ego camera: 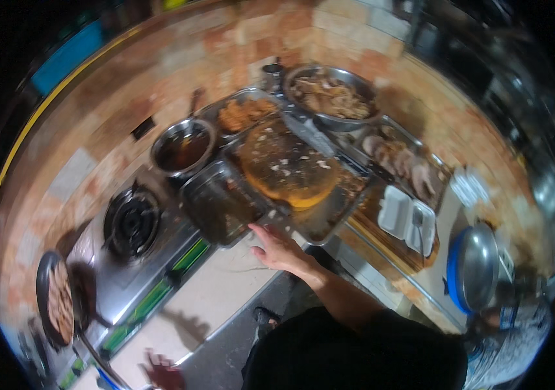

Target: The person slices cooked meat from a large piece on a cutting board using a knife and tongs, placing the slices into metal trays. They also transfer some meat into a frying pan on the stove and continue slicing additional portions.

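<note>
My right hand (277,249) is open, fingers apart, at the near corner of an empty metal tray (221,204); whether it touches the rim cannot be told. Low in the view, my left hand (163,371) is blurred, fingers spread, holding nothing, right of the handle of a frying pan (43,300) with pieces of food (60,302). Beyond my right hand, a thick round chopping board (287,165) with scraps rests on a larger metal tray (319,234). A cleaver (306,131) lies across the board's far edge.
A gas burner (133,222) and a pot of dark liquid (185,148) stand left. Behind are a tray of orange-brown food (246,114) and a bowl of cut meat (333,95). On the right are a meat tray (404,161), an open foam box (397,214) with a spoon, and a metal lid (480,268).
</note>
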The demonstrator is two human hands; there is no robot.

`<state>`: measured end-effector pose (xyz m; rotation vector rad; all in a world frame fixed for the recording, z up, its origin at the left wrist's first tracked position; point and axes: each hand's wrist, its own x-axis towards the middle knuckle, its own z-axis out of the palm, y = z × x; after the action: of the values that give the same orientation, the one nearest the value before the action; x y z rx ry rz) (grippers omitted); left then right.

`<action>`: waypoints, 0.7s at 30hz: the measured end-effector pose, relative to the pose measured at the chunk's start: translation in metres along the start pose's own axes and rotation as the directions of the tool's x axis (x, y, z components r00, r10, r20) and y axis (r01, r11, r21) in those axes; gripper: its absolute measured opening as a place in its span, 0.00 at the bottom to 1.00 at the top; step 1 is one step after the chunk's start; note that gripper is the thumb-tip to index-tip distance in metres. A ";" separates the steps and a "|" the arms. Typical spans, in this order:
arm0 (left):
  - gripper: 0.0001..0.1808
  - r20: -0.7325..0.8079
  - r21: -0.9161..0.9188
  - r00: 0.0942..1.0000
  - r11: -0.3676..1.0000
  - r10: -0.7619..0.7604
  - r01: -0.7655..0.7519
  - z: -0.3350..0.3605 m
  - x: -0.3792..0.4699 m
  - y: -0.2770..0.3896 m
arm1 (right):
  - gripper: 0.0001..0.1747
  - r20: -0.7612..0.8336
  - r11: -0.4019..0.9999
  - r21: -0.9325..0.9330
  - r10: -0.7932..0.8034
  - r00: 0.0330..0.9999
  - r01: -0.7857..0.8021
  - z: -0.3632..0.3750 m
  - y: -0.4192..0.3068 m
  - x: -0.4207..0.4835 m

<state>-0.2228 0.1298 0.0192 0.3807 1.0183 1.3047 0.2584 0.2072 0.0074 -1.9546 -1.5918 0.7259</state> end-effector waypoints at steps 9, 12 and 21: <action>0.21 0.693 0.667 0.632 0.642 -0.347 -0.379 0.290 0.030 -0.146 | 0.26 -0.659 0.930 -0.236 0.059 0.750 -0.280 -0.208 0.104 0.007; 0.24 0.702 0.672 0.664 0.550 -0.258 -0.496 0.389 0.061 -0.162 | 0.24 -0.529 0.958 -0.205 0.066 0.846 -0.202 -0.230 0.157 0.021; 0.30 0.605 0.211 0.786 0.926 0.126 -0.311 0.655 0.247 -0.247 | 0.28 -0.017 0.993 0.120 0.023 1.000 -0.021 -0.250 0.184 0.047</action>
<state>0.4270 0.4811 0.0894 1.0993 0.6475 1.1220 0.5680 0.2059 0.0594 -1.8899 -1.4830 0.7912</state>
